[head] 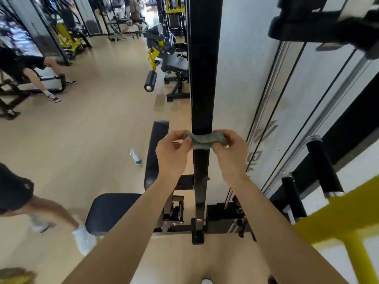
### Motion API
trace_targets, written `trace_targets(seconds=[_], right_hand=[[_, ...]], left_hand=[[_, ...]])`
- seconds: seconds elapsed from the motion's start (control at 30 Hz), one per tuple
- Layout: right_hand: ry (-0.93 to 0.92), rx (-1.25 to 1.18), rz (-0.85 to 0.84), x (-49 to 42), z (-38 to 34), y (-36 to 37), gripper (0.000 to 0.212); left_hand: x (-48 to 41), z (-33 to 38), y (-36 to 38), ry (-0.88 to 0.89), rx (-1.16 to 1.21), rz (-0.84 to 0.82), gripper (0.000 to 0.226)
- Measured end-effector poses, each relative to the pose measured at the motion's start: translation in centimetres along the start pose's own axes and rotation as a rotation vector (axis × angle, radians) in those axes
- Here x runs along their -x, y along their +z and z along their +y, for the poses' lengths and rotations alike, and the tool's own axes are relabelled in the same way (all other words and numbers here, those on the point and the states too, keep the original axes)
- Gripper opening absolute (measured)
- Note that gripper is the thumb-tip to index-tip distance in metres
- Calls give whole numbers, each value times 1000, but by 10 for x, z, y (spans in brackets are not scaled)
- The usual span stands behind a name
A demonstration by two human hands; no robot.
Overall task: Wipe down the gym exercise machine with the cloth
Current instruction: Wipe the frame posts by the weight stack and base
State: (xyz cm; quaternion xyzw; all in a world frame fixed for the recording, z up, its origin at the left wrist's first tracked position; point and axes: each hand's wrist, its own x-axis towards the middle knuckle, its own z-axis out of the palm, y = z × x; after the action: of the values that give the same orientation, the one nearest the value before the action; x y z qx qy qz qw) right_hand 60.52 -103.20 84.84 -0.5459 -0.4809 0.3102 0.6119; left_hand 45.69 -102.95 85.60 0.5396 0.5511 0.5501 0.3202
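Fingers (pixel 181 138) of left hand (pixel 172 153), right hand (pixel 231 153) are pinching cloth (pixel 202 141) ends, wiping machine post (pixel 205 78); next likely sliding it downward

Our forearms converge toward 12 o'clock; left hand (pixel 171 153), right hand (pixel 232 153) each pinch cloth (pixel 202 141) end, fingers curled.

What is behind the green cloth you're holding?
The black upright post. The cloth stretches across its front, pinched at its ends by the left hand and right hand. The bit of post under the cloth is covered, so that can't be seen.
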Motion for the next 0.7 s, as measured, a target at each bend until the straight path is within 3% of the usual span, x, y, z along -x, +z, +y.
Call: trace_targets(seconds=[0.2, 0.47, 0.6, 0.7], right_hand=[[-108, -101, -74, 0, -7, -5, 37], [259, -122, -116, 36, 56, -12, 23], [388, -130, 108, 29, 80, -25, 22], [410, -111, 277, 8, 86, -26, 20]], left_hand=[[-3, -3, 6, 54, 46, 39, 15], [23, -25, 15, -75, -164, -179, 23], [29, -27, 10, -64, -184, -109, 21], [23, -22, 9, -62, -150, -54, 34]])
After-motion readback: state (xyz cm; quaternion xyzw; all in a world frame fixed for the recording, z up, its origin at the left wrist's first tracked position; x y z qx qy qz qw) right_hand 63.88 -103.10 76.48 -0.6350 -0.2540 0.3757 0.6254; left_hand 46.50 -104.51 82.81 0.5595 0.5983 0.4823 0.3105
